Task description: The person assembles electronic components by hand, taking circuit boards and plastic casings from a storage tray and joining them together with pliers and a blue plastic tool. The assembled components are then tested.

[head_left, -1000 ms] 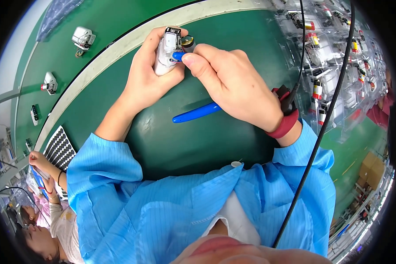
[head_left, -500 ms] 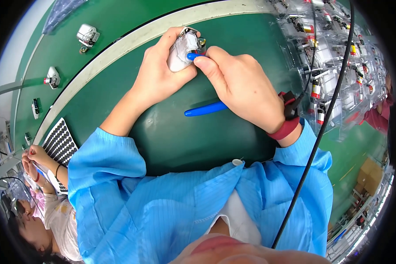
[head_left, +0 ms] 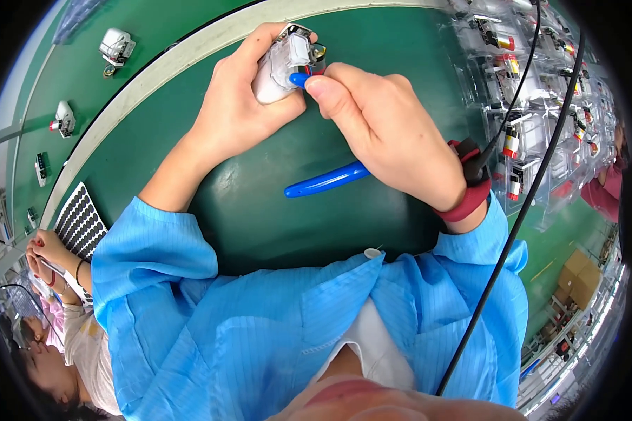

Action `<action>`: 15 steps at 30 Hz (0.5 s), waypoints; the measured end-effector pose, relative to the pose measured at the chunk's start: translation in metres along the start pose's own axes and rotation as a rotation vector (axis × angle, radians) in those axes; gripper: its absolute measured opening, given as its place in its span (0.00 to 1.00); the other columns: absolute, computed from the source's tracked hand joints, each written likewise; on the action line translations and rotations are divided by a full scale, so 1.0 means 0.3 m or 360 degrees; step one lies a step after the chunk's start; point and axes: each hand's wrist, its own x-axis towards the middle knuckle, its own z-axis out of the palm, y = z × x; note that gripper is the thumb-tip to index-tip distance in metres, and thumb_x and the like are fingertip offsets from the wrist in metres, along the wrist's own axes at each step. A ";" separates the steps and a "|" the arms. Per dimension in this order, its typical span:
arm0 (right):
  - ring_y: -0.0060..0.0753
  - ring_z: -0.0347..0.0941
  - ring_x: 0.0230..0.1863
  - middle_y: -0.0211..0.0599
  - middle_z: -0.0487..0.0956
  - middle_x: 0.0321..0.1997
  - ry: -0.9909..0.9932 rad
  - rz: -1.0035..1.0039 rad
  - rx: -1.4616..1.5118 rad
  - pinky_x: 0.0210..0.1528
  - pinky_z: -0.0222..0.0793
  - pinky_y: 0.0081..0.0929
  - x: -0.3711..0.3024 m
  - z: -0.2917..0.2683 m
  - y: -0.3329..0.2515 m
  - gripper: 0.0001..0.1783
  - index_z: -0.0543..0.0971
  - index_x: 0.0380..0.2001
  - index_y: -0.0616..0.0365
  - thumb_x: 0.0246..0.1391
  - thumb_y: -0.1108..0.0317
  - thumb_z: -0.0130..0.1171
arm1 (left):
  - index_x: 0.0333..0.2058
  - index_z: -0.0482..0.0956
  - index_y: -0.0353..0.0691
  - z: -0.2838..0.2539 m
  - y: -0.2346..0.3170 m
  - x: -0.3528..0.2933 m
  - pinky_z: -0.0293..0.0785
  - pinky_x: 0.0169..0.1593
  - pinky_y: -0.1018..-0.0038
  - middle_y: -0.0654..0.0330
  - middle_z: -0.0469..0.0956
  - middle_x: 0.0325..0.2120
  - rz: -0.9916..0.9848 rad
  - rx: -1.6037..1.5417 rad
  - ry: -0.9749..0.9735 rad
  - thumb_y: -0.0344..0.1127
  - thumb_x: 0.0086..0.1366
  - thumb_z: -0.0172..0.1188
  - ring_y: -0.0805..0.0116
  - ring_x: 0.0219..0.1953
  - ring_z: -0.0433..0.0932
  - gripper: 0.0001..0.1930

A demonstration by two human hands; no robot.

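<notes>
My left hand [head_left: 232,105] is closed around a small white and clear plastic device [head_left: 272,83] with a metal frame and round part at its far end, holding it tilted over the green mat. My right hand [head_left: 400,130] grips what looks like blue-handled pliers [head_left: 326,181]. One blue handle sticks out to the left below the hand. The other blue tip, between thumb and forefinger, touches the device's side. The head of the pliers is hidden in my palm. A red wrist strap [head_left: 467,203] with a black cable sits on my right wrist.
Clear trays [head_left: 495,105] with several similar devices are stacked at the right. Beyond a pale curved strip, more devices [head_left: 117,47] lie at the far left. A sticker sheet [head_left: 84,224] lies near a co-worker's hands [head_left: 49,245]. A black cable [head_left: 516,224] crosses the right side.
Both hands, with the device and the pliers, appear slightly farther up and left in the picture; the whole view has also shifted. The grips look the same.
</notes>
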 end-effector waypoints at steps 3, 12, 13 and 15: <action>0.56 0.70 0.22 0.51 0.72 0.17 -0.0027 -0.0017 -0.0077 0.24 0.64 0.45 0.000 -0.023 -0.005 0.18 0.72 0.24 0.64 0.62 0.60 0.47 | 0.47 0.72 0.42 0.003 0.005 0.006 0.75 0.45 0.73 0.58 0.79 0.37 -0.0047 -0.0002 -0.0020 0.30 0.48 0.64 0.64 0.39 0.80 0.24; 0.51 0.71 0.18 0.46 0.71 0.15 0.0145 -0.0163 -0.0656 0.19 0.63 0.42 -0.027 -0.022 -0.005 0.17 0.70 0.26 0.61 0.61 0.59 0.50 | 0.47 0.72 0.40 0.026 0.008 0.019 0.75 0.45 0.73 0.57 0.79 0.38 0.0002 0.0011 -0.0032 0.30 0.49 0.65 0.64 0.39 0.80 0.24; 0.49 0.73 0.19 0.45 0.73 0.15 0.0099 -0.0120 -0.0536 0.19 0.67 0.40 -0.029 -0.021 0.002 0.18 0.71 0.25 0.63 0.62 0.59 0.48 | 0.47 0.72 0.40 0.029 0.008 0.018 0.75 0.45 0.73 0.57 0.79 0.38 -0.0008 0.0012 -0.0031 0.30 0.49 0.65 0.64 0.39 0.80 0.24; 0.50 0.73 0.19 0.45 0.74 0.15 0.0069 -0.0097 -0.0547 0.19 0.67 0.41 -0.022 -0.031 -0.003 0.18 0.72 0.25 0.63 0.62 0.58 0.48 | 0.47 0.72 0.40 0.030 0.012 0.028 0.75 0.45 0.73 0.57 0.79 0.38 0.0042 0.0039 -0.0039 0.30 0.49 0.64 0.64 0.39 0.80 0.24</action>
